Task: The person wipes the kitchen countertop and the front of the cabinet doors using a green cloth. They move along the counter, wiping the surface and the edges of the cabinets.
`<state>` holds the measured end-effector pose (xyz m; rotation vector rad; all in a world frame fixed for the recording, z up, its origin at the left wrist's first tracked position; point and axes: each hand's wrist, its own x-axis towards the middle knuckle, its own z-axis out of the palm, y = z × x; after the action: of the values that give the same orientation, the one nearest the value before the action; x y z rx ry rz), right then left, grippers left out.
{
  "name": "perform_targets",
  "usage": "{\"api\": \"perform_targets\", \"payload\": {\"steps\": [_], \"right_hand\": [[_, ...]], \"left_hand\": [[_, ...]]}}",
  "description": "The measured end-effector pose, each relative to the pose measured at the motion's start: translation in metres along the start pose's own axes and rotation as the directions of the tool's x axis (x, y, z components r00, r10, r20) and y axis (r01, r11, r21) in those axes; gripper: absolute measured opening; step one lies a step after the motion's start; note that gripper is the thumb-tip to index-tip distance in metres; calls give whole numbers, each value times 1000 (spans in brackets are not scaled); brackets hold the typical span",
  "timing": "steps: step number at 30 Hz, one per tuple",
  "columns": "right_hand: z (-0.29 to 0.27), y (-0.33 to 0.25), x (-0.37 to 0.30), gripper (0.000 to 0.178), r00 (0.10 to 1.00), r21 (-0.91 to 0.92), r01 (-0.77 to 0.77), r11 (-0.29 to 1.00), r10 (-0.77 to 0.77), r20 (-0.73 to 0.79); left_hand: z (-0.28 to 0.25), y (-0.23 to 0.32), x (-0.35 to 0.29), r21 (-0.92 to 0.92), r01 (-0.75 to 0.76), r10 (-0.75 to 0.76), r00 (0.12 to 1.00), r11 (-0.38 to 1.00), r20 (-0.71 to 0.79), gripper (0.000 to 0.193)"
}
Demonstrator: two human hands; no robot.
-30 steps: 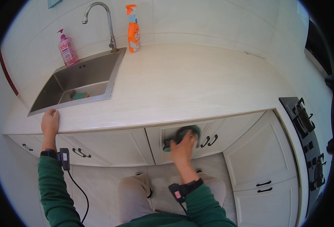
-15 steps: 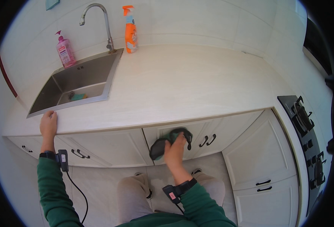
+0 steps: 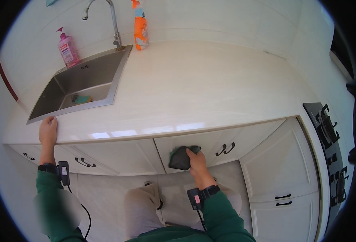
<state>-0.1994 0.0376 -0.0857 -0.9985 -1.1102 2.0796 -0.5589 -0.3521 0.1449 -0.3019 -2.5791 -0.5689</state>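
Observation:
My right hand [image 3: 198, 162] is closed around a folded dark grey cloth [image 3: 180, 158] with a green side, thumb on top. The cloth is in front of the white cabinet door [image 3: 168, 142] below the counter, just left of a pair of black handles [image 3: 225, 149]; whether all of it touches the door cannot be told. My left hand [image 3: 48, 130] has its fingers curled over the front edge of the pale countertop [image 3: 210, 88], close to the near corner of the steel sink [image 3: 71, 109]. Its thumb is hard to make out.
A green and yellow sponge [image 3: 83, 99] lies in the sink below the tap [image 3: 115, 24]. Behind stand a pink pump bottle [image 3: 68, 51] and an orange spray bottle [image 3: 141, 32]. On the right is a gas hob [image 3: 326, 127] above more white cabinets [image 3: 281, 161]. Cables hang from both wrist devices.
My right hand has moved slightly right and down, and the cloth now looks more bunched together. My left hand stays at the counter edge. The view has shifted slightly, and bright reflections show along the counter's front.

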Motion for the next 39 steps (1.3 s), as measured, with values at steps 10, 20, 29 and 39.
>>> {"api": "perform_targets", "payload": {"steps": [10,20,29,39], "right_hand": [[13,-18,-15,34,999,-177,54,983,-53,7],[-38,134,61,35,941,-272,-313,910,259,-218],[-58,200,69,40,975,-6,-46,999,46,216],[24,67,10,26,844,488,-469,736,537,2]], "left_hand": [[7,-26,9,-169,-42,44,999,985,9,35],[1,-48,17,-285,-51,78,993,957,84,35],[-9,-39,9,-350,73,-48,996,934,79,31],[3,-51,16,-330,-30,50,997,944,54,33]]}}
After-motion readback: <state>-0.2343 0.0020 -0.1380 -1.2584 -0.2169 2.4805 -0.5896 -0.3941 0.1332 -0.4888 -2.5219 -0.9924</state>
